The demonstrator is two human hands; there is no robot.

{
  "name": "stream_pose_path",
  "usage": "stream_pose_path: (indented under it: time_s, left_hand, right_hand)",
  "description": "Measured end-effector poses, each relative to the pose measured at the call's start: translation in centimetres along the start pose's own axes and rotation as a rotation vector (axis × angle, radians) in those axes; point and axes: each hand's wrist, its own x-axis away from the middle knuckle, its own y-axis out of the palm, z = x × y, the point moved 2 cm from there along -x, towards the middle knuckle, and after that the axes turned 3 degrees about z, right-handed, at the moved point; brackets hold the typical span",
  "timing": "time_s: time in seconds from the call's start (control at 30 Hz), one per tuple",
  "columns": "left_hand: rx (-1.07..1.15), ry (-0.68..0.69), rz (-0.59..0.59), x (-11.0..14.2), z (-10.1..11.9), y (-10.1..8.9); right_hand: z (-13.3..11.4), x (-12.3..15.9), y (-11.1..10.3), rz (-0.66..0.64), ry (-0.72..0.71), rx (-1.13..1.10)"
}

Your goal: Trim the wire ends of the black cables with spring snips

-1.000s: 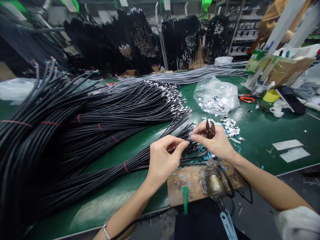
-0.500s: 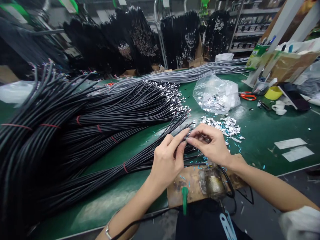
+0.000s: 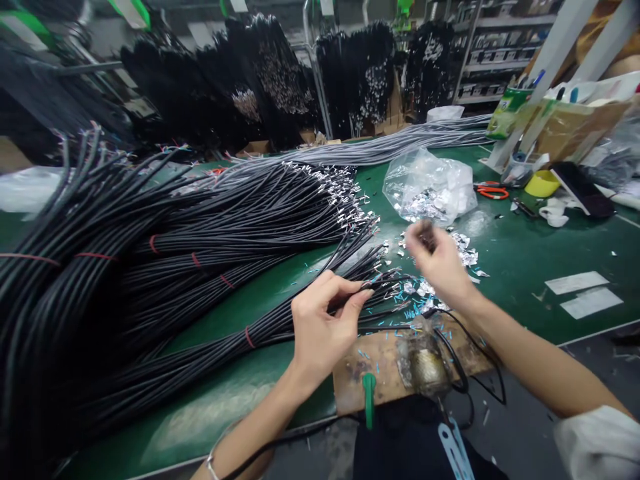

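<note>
My left hand (image 3: 323,317) pinches a black cable at its end between thumb and forefinger, over the near cable bundle (image 3: 273,320). A red tie (image 3: 249,337) binds that bundle, and its stripped ends fan out to the right of my fingers. Apart from it, my right hand (image 3: 445,267) is raised over the white and silvery scraps (image 3: 465,250). Its fingers are curled and blurred around something dark that I cannot make out. Below my hands, a small box-like device (image 3: 429,365) with black leads sits on a stained wooden board (image 3: 350,383).
Larger black cable bundles (image 3: 240,213) cover the left side of the green table (image 3: 520,267). Behind the scraps lies a clear plastic bag (image 3: 430,183). Red-handled scissors (image 3: 493,191), yellow tape (image 3: 543,183) and a phone (image 3: 583,190) lie at the right. A green clamp handle (image 3: 369,400) stands on the board's front.
My right hand has parted from my left, moving up and right over the scraps. My left hand has shifted slightly left and down, still pinching the cable.
</note>
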Motion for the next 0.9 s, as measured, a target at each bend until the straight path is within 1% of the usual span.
stream_pose_path:
  time_s: [0.03, 0.07, 0.1, 0.17, 0.2, 0.23, 0.33, 0.43, 0.63, 0.8, 0.9]
  left_hand:
    - [0.030, -0.034, -0.001, -0.1, 0.0, -0.1]
    - [0.061, -0.067, -0.014, -0.1, -0.1, -0.2]
    - [0.085, -0.094, -0.033, -0.3, -0.2, -0.2]
    - [0.108, -0.117, -0.068, -0.5, -0.2, -0.4]
    - [0.110, -0.113, -0.070, -0.6, -0.2, -0.5]
    - [0.110, -0.106, -0.065, -0.7, -0.2, -0.6]
    - [0.108, -0.090, -0.031, -0.9, 0.0, -0.8]
    - [0.085, -0.079, -0.004, -0.9, 0.2, -0.9]
    - [0.021, -0.026, 0.002, -0.7, 0.2, -1.0]
    - [-0.013, 0.004, 0.013, -0.6, 0.1, -0.9]
    - [-0.048, 0.045, 0.043, -0.4, 0.2, -0.7]
  right_hand:
    - [0.2, -0.3, -0.4, 0.084, 0.028, -0.014]
    - [0.3, -0.4, -0.5, 0.097, 0.043, -0.005]
    - [0.4, -0.4, -0.3, 0.001, 0.057, 0.025]
    - [0.4, 0.2, 0.6, -0.224, 0.036, 0.079]
    - [0.2, 0.6, 1.0, -0.294, 0.013, 0.089]
    - [0.1, 1.0, 1.4, -0.334, -0.015, 0.090]
    - [-0.4, 1.8, 1.9, -0.335, -0.090, 0.071]
    - [-0.9, 2.0, 1.9, -0.320, -0.129, 0.063]
    - [-1.6, 2.1, 1.7, -0.337, -0.154, 0.041]
    - [-1.7, 2.2, 1.7, -0.336, -0.121, 0.033]
    - [-1.8, 2.2, 1.7, -0.327, -0.125, 0.044]
